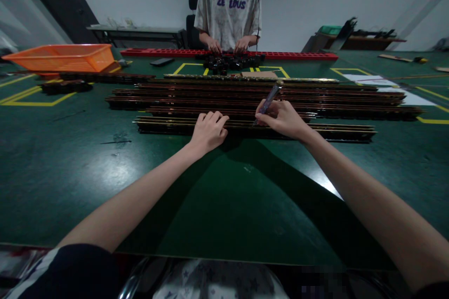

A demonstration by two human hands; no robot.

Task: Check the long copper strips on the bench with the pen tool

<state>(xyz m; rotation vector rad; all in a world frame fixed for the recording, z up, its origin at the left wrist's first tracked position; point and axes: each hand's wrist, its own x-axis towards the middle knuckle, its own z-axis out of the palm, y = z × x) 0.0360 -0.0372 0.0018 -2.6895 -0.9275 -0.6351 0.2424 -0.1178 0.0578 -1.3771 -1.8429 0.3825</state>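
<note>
A near bundle of long, thin dark strips with gold-coloured edges (168, 126) lies crosswise on the green table. My left hand (209, 131) rests on it left of its middle, fingers bent over the strips and holding them. In my right hand (280, 119) is a slim pen (271, 96), pinched between thumb and fingers. Its upper end tilts up and to the right, while the tip points down at the near bundle; I cannot tell whether it touches. Just beyond lie several more long dark strips (217, 89), side by side.
Across the green table (224, 205) a person (228, 14) handles a pile of small black parts (228, 61). A long red perforated bar (298, 55) runs behind it. An orange basket (66, 58) and a phone (162, 62) are at left; white sheets (382, 85) lie at right.
</note>
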